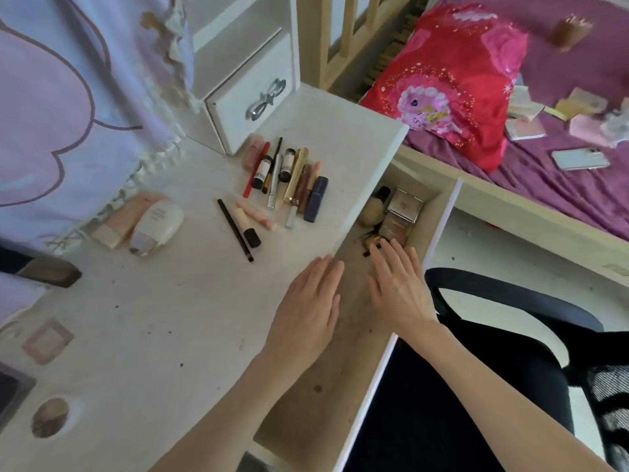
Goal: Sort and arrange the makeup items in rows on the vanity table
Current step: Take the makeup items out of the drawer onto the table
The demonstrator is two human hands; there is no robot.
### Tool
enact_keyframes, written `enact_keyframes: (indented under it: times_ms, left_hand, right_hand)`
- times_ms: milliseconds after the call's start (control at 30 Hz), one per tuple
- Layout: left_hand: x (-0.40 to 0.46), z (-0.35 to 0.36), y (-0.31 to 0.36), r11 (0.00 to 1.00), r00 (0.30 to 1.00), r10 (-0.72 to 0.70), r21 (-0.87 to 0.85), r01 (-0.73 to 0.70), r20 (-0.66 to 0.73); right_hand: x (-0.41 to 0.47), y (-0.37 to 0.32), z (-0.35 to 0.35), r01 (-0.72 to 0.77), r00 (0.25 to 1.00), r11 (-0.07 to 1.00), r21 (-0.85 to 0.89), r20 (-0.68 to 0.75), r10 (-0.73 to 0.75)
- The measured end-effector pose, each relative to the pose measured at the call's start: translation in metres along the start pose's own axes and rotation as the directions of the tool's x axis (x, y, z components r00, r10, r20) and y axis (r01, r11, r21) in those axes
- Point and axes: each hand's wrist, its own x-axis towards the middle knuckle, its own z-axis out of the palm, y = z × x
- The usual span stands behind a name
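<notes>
She is partway through the sorting, by the look of it. On the vanity table (153, 318) a row of slim makeup (289, 178) already lies side by side near the small white drawer box (252, 93): pencils, mascaras, a gold tube, a navy tube. Just in front of that row a black pencil (235, 229), a beige tube with a black cap (247, 228) and a pink stick (257, 211) lie at looser angles, not yet lined up. Off to the left two bottles (143, 224) rest together, a peach one and a cream one.

The step in hand seems to be fetching more from the open drawer (439, 212). Her right hand (396, 287) reaches down into it, fingers straight and spread, tips on or just above a small dark and gold thing I cannot make out; it grips nothing yet. Her left hand (306, 308) lies flat and open at the table's edge, holding nothing.

Further back in the drawer sit square compacts (403, 207) and a round beige piece (371, 212), still to come out.

Next, I would guess, she must curl her right fingers round one drawer item, lift it clear of the drawer wall, and set it on the table by its kind.
</notes>
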Motion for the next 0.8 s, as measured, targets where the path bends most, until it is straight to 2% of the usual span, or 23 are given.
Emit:
enact_keyframes:
  times_ms: [67, 333, 467, 633, 800]
  left_hand:
    - [0.011, 0.023, 0.014, 1.0, 0.999, 0.029, -0.007, -0.029, 0.03]
    - [0.086, 0.111, 0.029, 0.993, 0.963, -0.06, -0.08, 0.084, 0.262]
    - [0.124, 0.137, 0.027, 0.984, 0.953, -0.103, -0.109, 0.139, 0.285]
    - [0.153, 0.159, 0.02, 0.986, 0.937, -0.106, -0.089, 0.143, 0.332]
    - [0.168, 0.176, 0.025, 0.964, 0.942, -0.221, -0.086, 0.25, 0.254]
  right_hand:
    - [0.011, 0.026, 0.009, -0.023, 0.999, 0.997, -0.071, 0.024, 0.024]
    - [0.093, 0.104, 0.021, -0.072, 0.991, 0.963, -0.261, 0.094, 0.1]
    - [0.141, 0.113, 0.023, -0.138, 0.963, 0.981, -0.139, 0.214, 0.166]
    - [0.186, 0.122, 0.036, -0.154, 0.929, 0.98, -0.126, 0.32, 0.187]
    - [0.202, 0.123, 0.046, -0.199, 0.93, 0.973, -0.119, 0.291, 0.226]
